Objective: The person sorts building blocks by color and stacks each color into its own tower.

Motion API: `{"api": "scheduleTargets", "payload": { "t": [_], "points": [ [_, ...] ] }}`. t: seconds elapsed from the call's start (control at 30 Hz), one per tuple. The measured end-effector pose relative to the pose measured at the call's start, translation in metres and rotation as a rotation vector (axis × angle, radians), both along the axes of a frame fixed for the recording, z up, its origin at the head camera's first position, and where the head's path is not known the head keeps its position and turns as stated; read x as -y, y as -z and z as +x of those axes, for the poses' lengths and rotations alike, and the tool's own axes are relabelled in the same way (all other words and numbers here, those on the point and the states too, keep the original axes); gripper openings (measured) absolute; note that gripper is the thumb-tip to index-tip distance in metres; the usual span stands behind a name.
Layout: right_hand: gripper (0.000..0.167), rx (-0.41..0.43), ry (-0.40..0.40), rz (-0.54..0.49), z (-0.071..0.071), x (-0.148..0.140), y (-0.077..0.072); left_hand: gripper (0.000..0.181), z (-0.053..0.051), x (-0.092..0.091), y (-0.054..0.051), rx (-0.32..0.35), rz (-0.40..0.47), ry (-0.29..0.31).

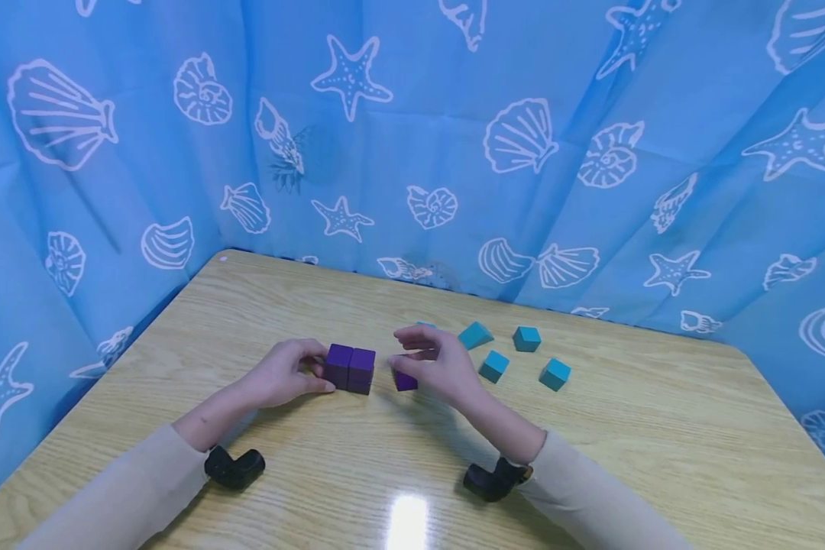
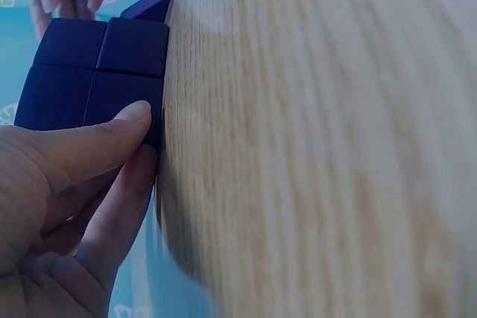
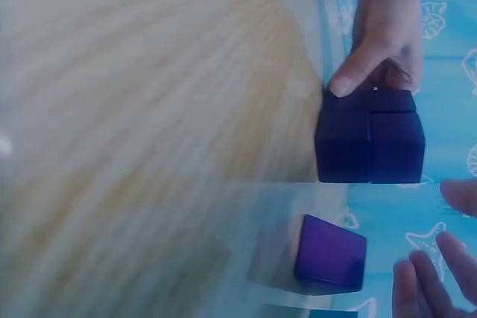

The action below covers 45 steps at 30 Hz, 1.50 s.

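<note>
Left hand [image 1: 285,374] on the stack [image 1: 349,367], right hand [image 1: 443,367] by a loose block [image 1: 406,380]

From my feeds, I have the purple stack standing on the tabletop [image 1: 344,466], left of the middle, two blocks wide and two high. The left hand grips it at its left end, thumb on the side nearer the person; in the left wrist view I see the thumb pressed on the lower block there.

The loose block, also purple, sits on the tabletop to the right of the stack, with a gap between. I read the right hand as open around it, fingers gently bent and holding nothing; the right wrist view shows me space between fingertips and block.

Beyond the right hand I find a teal wedge [image 1: 476,336] and three teal cubes [image 1: 494,367], well apart from the stack. Another teal piece [image 1: 425,324] is mostly hidden behind the right hand, so I cannot tell its shape.

Each wrist carries a black mount [image 1: 235,467] beside a pale sleeve [image 1: 127,489]. Behind the tabletop I see a blue curtain [image 1: 385,153] with white shells and starfish.
</note>
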State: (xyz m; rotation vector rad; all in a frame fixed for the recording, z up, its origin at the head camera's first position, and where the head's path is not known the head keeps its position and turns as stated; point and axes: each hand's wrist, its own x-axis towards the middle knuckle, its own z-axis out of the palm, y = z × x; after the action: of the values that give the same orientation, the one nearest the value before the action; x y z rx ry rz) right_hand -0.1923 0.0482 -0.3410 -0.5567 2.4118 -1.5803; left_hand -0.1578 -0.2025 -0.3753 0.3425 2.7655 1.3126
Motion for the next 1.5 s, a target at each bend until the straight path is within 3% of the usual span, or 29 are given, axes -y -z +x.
{"api": "scheduleTargets", "payload": {
  "t": [0.13,0.33,0.67,1.07,1.27,1.5],
  "points": [
    [0.041,-0.005,0.071,-0.002,0.002,-0.002,0.006,0.031,0.0,0.0,0.0,0.004,-0.004,-0.001],
    [0.056,0.091,0.123,0.018,0.004,-0.003,0.014,0.031,0.0,0.0,0.002,-0.011,-0.01,0.004],
    [0.07,0.156,0.164,0.164,0.005,0.003,0.026,0.03,0.002,0.002,0.001,-0.006,-0.006,0.003],
    [0.077,0.03,0.144,0.294,0.005,0.004,0.038,0.029,0.002,0.001,0.003,-0.004,0.005,0.01],
    [0.069,-0.07,0.148,0.302,0.008,0.006,0.041,0.029,0.001,0.001,0.002,-0.006,0.005,0.009],
    [0.066,-0.095,0.151,0.289,0.009,0.005,0.041,0.028,0.0,0.001,0.001,-0.015,0.005,0.014]
  ]
}}
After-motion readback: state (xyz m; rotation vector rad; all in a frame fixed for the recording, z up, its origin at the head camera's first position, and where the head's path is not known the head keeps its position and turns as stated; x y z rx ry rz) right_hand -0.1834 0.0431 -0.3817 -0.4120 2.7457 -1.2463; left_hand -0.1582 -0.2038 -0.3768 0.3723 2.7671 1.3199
